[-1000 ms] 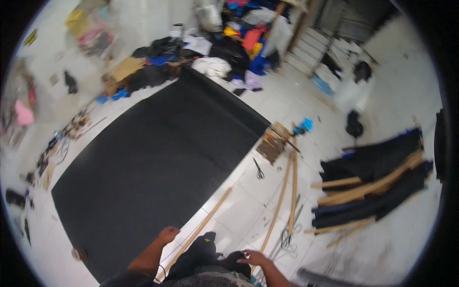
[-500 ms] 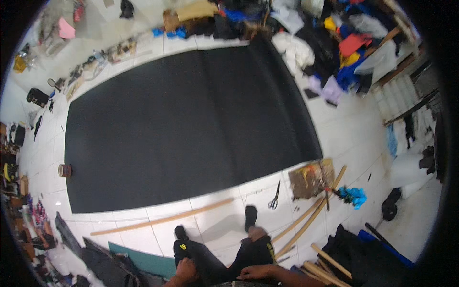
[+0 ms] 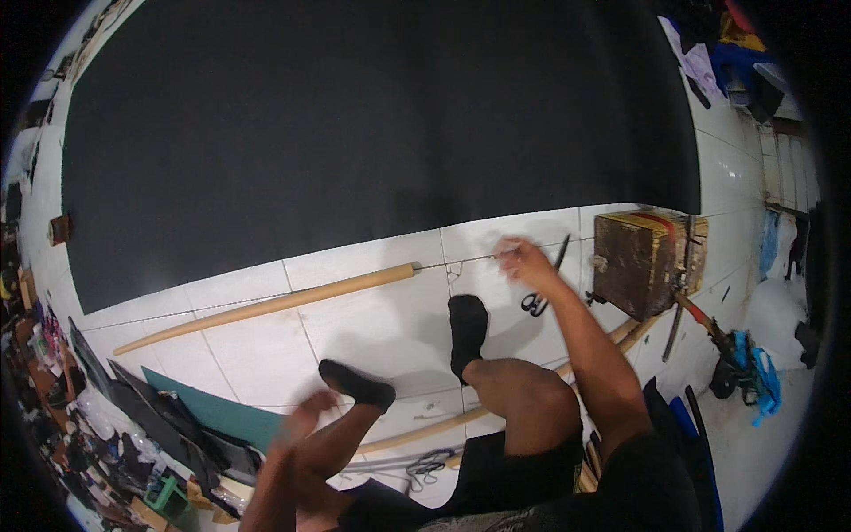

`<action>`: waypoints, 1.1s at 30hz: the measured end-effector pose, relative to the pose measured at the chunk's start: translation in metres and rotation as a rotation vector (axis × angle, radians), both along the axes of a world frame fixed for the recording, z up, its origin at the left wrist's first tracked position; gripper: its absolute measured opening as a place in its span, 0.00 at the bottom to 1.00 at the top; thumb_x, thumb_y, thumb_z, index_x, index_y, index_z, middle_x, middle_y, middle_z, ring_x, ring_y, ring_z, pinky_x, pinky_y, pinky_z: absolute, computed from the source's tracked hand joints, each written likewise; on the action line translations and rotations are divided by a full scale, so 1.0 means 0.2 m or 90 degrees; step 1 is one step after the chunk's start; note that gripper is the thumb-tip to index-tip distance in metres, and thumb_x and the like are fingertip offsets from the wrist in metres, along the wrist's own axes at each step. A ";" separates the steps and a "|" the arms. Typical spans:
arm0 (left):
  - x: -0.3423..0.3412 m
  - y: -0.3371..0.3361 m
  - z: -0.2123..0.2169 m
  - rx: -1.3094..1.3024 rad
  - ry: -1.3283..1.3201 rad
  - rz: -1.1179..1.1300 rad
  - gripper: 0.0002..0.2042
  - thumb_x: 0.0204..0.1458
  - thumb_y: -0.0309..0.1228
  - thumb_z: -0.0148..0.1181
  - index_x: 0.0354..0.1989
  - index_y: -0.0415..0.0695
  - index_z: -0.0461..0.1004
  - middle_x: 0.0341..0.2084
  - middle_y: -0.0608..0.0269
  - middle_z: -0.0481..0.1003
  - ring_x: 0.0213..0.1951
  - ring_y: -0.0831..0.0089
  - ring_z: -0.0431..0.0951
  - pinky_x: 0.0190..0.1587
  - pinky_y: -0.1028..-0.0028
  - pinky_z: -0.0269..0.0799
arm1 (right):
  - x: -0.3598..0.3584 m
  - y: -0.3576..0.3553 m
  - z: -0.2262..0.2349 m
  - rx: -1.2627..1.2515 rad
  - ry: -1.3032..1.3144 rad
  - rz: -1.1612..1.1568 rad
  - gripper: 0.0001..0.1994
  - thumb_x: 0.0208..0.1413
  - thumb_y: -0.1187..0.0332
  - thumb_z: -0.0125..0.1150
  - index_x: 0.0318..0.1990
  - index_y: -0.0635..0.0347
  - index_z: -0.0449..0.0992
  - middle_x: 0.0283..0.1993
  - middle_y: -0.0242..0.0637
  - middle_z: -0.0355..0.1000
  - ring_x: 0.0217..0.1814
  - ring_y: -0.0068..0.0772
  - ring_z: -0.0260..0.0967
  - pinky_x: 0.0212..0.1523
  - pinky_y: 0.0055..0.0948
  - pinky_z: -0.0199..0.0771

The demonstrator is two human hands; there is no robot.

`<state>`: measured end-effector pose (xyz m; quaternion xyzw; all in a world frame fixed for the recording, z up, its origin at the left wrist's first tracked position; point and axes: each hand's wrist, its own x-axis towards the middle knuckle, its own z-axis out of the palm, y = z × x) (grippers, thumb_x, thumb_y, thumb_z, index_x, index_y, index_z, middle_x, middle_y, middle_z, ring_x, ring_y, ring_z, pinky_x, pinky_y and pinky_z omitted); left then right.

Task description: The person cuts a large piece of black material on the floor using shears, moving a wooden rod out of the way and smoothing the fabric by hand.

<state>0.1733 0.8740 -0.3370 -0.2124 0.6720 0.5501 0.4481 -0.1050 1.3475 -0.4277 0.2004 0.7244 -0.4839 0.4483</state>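
Note:
My right hand [image 3: 521, 260] reaches forward over the white floor, fingers apart and smeared by motion, with nothing visible in them. Just beside it lies a pair of black-handled scissors [image 3: 534, 304], blades pointing toward a large black sheet [image 3: 372, 133]. The sheet lies spread across the floor in front of me. Low at the left, my left hand [image 3: 306, 418] hovers by my left leg, too blurred for its fingers to be made out. A long tan tube or pole [image 3: 275, 306] rests on the tiles between the sheet and my feet.
A worn, stained block [image 3: 634, 266] stands by the sheet's near right corner. A small brown container [image 3: 59, 230] sits at its left edge. More tan poles [image 3: 425, 428] lie by my legs. Piled goods [image 3: 115, 443] line the left, and a blue cloth or plastic bundle [image 3: 764, 381] the right.
My view has dropped nearer the floor, with my knees bent. My right hand has gone from my lap out toward the scissors; my left hand has moved outward to the left.

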 end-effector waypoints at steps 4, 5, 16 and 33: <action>-0.60 -0.21 -0.74 -0.222 0.073 0.566 0.15 0.60 0.40 0.55 0.48 0.42 0.71 0.29 0.67 0.70 0.28 0.77 0.70 0.33 0.75 0.69 | -0.28 0.33 -0.48 0.086 0.008 -0.444 0.33 0.56 0.53 0.66 0.65 0.56 0.62 0.61 0.50 0.59 0.59 0.45 0.62 0.55 0.49 0.72; -0.70 -0.17 -0.85 -0.218 0.083 0.653 0.13 0.58 0.38 0.59 0.42 0.41 0.69 0.29 0.67 0.69 0.26 0.76 0.71 0.30 0.76 0.71 | -0.31 0.45 -0.58 0.081 0.038 -0.527 0.33 0.55 0.53 0.66 0.64 0.56 0.62 0.59 0.48 0.58 0.58 0.45 0.61 0.56 0.53 0.71; -0.86 -0.32 -1.40 0.005 0.178 0.932 0.08 0.61 0.33 0.56 0.38 0.40 0.70 0.24 0.68 0.67 0.26 0.73 0.75 0.28 0.76 0.79 | -0.55 0.30 -0.90 -0.117 0.264 -0.997 0.19 0.47 0.68 0.73 0.47 0.53 0.73 0.42 0.34 0.68 0.38 0.27 0.64 0.32 0.32 0.75; -0.92 -0.35 -1.22 0.028 0.424 1.033 0.09 0.57 0.32 0.61 0.27 0.47 0.69 0.21 0.70 0.70 0.22 0.79 0.69 0.23 0.81 0.64 | -0.57 0.59 -0.59 -0.550 0.510 -0.750 0.19 0.56 0.68 0.58 0.56 0.56 0.71 0.57 0.37 0.71 0.60 0.35 0.67 0.64 0.39 0.67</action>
